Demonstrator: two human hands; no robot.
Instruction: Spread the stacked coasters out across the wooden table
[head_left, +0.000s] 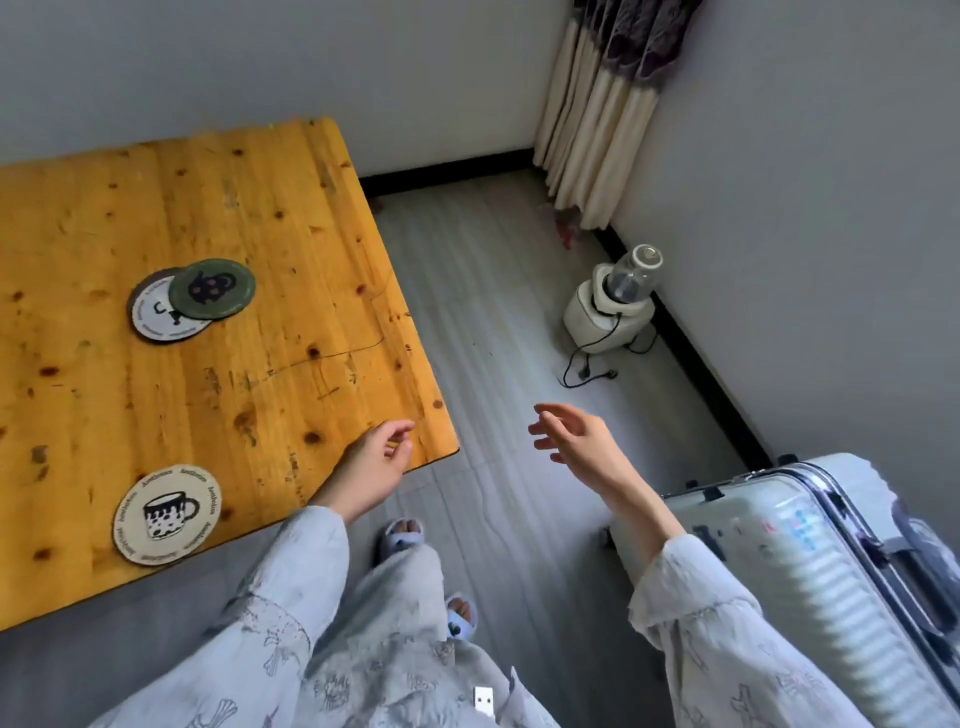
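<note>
On the wooden table a green round coaster lies partly on top of a white round coaster, both near the middle. A cream coaster with a mug drawing lies alone by the near edge. My left hand hovers over the table's near right corner, fingers loosely curled, holding nothing. My right hand is off the table, over the floor, fingers apart and empty.
A grey floor runs to the right of the table. A small white appliance with a cord stands by the wall. A pale hard-shell suitcase stands at the right, beside my right arm. A curtain hangs in the corner.
</note>
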